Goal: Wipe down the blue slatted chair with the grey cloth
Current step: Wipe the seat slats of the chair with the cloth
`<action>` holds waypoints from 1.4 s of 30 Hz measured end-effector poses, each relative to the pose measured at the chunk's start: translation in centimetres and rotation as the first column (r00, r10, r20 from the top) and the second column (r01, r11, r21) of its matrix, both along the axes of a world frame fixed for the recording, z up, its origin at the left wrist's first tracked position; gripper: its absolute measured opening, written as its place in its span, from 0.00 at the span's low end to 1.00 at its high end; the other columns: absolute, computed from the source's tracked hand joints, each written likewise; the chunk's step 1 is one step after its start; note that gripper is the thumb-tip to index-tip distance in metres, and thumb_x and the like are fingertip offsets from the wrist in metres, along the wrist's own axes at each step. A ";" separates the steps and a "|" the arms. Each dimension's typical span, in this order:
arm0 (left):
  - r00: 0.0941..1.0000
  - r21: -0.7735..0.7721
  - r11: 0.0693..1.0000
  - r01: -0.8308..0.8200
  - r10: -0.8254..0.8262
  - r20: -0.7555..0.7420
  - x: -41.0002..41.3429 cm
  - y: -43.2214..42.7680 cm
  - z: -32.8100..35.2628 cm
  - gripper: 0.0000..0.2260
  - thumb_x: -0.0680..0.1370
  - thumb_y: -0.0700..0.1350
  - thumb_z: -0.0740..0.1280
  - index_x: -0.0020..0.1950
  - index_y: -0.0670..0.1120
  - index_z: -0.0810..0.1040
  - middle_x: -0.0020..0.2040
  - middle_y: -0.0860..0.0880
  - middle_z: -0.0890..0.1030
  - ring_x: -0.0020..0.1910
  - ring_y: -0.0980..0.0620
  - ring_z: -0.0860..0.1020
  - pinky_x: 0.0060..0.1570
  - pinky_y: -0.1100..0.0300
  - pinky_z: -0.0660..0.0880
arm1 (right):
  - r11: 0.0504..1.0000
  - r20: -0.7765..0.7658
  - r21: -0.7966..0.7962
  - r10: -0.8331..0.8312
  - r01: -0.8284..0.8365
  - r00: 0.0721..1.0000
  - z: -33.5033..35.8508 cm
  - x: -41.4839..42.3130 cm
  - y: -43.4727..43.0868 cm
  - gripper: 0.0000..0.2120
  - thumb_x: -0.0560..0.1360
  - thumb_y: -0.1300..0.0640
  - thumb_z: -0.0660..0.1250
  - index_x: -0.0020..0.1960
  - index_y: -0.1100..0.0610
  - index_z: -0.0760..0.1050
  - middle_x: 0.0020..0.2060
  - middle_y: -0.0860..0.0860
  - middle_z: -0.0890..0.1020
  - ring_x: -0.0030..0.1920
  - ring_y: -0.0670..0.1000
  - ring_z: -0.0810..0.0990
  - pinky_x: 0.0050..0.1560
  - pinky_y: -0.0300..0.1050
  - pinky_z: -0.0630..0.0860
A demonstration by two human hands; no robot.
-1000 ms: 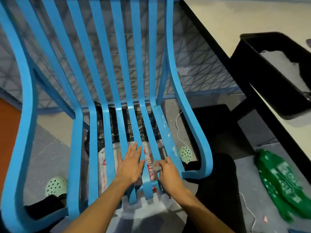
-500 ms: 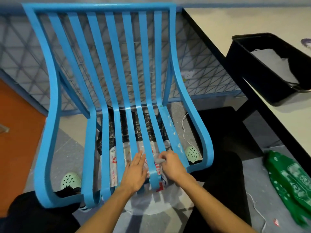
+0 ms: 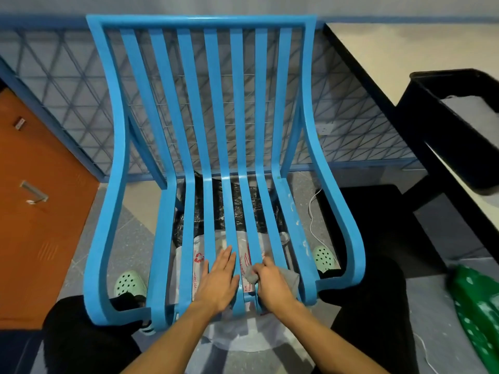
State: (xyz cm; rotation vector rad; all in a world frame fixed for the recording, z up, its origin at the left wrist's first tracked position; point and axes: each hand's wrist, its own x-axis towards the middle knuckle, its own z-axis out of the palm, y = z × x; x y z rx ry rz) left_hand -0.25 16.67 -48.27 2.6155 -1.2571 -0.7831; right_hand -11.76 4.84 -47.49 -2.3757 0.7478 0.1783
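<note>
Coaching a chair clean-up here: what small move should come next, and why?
Probably slide the grey cloth up its slat toward the backrest. The right hand grips it bunched near the seat's front edge, the left hand rests flat beside it on the blue chair, and pale specks show farther up the seat.

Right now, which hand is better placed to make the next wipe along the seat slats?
Right. The right hand grips the crumpled grey cloth against the front seat slats of the blue slatted chair. The left hand lies flat and open on the slats beside it, holding nothing.
</note>
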 end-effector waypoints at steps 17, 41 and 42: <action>0.992 -0.151 0.985 -0.084 0.097 0.080 4.7 -4.9 -3.6 0.27 0.84 0.58 0.43 0.80 0.52 0.38 0.79 0.57 0.36 0.79 0.55 0.37 0.77 0.48 0.38 | 0.998 0.023 0.005 -0.060 0.059 0.998 -1.9 10.3 -7.1 0.14 0.75 0.70 0.60 0.59 0.62 0.74 0.56 0.59 0.72 0.54 0.60 0.74 0.56 0.53 0.74; 0.990 -0.122 0.988 -0.096 0.108 0.096 4.9 -4.9 -3.9 0.29 0.79 0.63 0.33 0.78 0.55 0.36 0.77 0.58 0.34 0.78 0.54 0.36 0.72 0.56 0.27 | 0.993 0.073 0.062 -0.109 0.104 0.991 -1.7 8.2 -5.5 0.13 0.77 0.68 0.59 0.58 0.59 0.75 0.55 0.54 0.74 0.54 0.53 0.74 0.54 0.43 0.72; 0.989 -0.124 0.988 -0.093 0.106 0.100 4.9 -4.8 -4.0 0.30 0.78 0.64 0.31 0.78 0.55 0.37 0.78 0.58 0.35 0.78 0.54 0.37 0.72 0.56 0.27 | 0.990 0.072 0.092 -0.113 0.106 0.991 -1.3 7.1 -5.0 0.13 0.77 0.68 0.59 0.58 0.60 0.76 0.56 0.56 0.74 0.55 0.55 0.74 0.53 0.42 0.70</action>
